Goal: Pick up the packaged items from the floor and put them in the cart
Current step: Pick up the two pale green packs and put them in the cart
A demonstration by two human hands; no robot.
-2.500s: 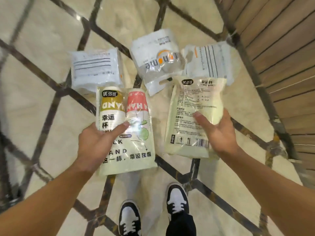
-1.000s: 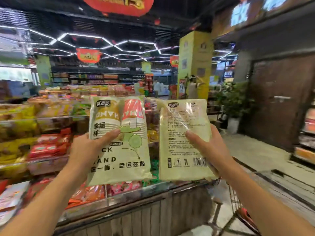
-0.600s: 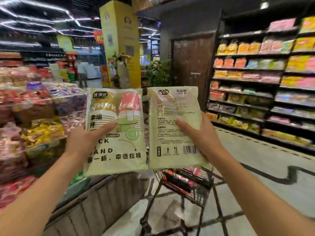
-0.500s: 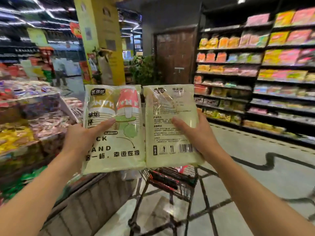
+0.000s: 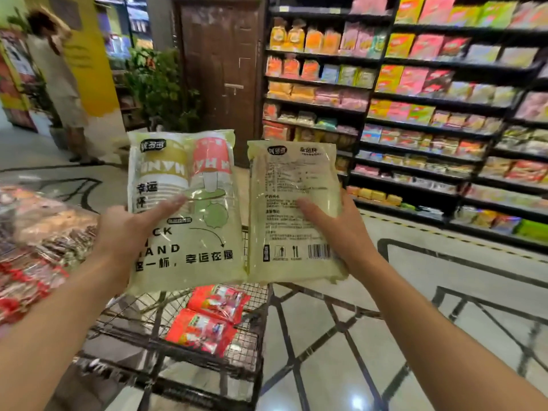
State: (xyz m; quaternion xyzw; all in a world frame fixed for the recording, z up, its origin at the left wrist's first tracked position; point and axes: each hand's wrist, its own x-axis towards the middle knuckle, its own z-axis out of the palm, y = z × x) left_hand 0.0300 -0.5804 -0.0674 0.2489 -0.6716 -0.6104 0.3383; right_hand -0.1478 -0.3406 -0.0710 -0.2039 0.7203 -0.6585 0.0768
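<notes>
My left hand (image 5: 127, 229) grips a pale green packet of paper cups (image 5: 195, 250), printed side toward me, thumb across its front. My right hand (image 5: 335, 229) grips a second pale green packet (image 5: 287, 209), its back label and barcode facing me. Both packets are held upright, side by side, above the black wire cart (image 5: 255, 315). Two red packets (image 5: 204, 321) lie in the cart's basket below them.
A display bin of red wrapped goods (image 5: 32, 247) stands at my left. Black shelves of snacks (image 5: 430, 114) line the right side. A brown door (image 5: 219, 69), a plant (image 5: 160, 87) and a person (image 5: 59, 84) stand beyond the cart. Marble floor with dark lines lies at right.
I have risen from the floor with both packets and turned right. The cart has come into view and now sits directly under the packets. My grips are unchanged.
</notes>
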